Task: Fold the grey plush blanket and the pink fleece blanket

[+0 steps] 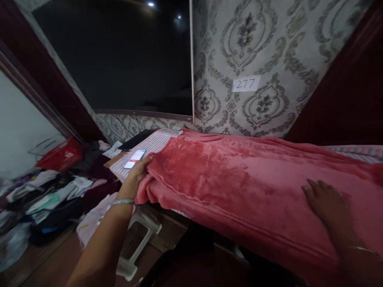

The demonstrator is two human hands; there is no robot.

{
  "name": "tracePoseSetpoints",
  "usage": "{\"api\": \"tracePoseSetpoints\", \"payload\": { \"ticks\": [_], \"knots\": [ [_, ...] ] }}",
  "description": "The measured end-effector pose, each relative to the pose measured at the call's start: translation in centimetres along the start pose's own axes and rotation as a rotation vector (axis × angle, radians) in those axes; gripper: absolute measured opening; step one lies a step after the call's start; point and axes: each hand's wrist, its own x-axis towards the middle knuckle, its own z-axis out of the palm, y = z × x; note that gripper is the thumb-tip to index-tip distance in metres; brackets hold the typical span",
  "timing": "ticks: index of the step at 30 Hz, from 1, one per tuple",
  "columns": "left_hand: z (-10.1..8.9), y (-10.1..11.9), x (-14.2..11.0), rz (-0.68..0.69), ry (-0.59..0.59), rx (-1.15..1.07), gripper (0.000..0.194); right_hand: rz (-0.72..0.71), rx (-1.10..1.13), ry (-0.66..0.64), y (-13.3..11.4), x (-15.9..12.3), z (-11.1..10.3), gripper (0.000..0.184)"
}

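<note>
A plush coral-red blanket (209, 171) lies spread along a long surface against the wall. At its near left corner, my left hand (140, 170) is closed on the blanket's edge, with some fingers hidden by the cloth and folds hanging below. My right hand (327, 201) rests palm down on the right part of the blanket, fingers stretched out. Beneath the blanket, a striped cloth (160, 137) shows at the left end. Just beyond my left hand, a phone (134, 159) with a lit screen lies on the striped cloth.
A large dark television screen (119, 56) is on the patterned wall, beside a paper marked 277 (247, 83). Clothes (56, 199) are heaped on the left near a red basket (61, 154). A pale plastic frame (139, 243) stands below the surface.
</note>
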Motion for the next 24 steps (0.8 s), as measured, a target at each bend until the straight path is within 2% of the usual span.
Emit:
{"api": "tracePoseSetpoints", "payload": {
  "ticks": [3, 5, 7, 9, 11, 12, 15, 18, 21, 24],
  "knots": [
    [6.5, 3.3, -0.2, 0.232, -0.129, -0.107, 0.033, 0.018, 0.038, -0.036, -0.8, -0.1, -1.2, 0.062],
    [12.2, 5.3, -1.1, 0.433, -0.248, -0.008, 0.032, 0.033, 0.052, -0.016, -1.2, -0.2, -1.6, 0.06],
    [18.3, 6.4, -2.9, 0.602, -0.341, 0.218, 0.023, 0.048, 0.07, 0.009, -1.4, -0.2, -1.7, 0.057],
    [23.9, 6.0, -5.3, 0.73, -0.457, 0.48, 0.018, 0.068, 0.088, 0.025, -1.5, -0.2, -1.6, 0.055],
    [28.2, 3.9, -8.2, 0.829, -0.594, 0.707, 0.016, 0.085, 0.103, 0.027, -1.6, -0.1, -1.5, 0.054],
    [29.8, 2.3, -9.6, 0.858, -0.688, 0.808, 0.014, 0.092, 0.108, 0.025, -1.7, -0.1, -1.6, 0.053],
    [32.1, -3.1, -13.1, 0.858, -0.821, 1.002, 0.01, 0.111, 0.116, 0.013, -1.8, -0.1, -1.7, 0.054],
    [32.1, -7.2, -14.9, 0.934, -0.779, 0.995, 0.008, 0.125, 0.14, 0.007, -1.9, -0.1, -1.8, 0.054],
    [31.6, -9.1, -15.3, 0.977, -0.719, 0.891, 0.006, 0.173, 0.193, -0.004, -2.0, 0.3, -2.2, 0.052],
    [31.3, -9.8, -15.4, 0.968, -0.695, 0.764, 0.016, 0.212, 0.362, 0.005, -3.0, 1.8, -3.3, 0.052]
  ]
}}
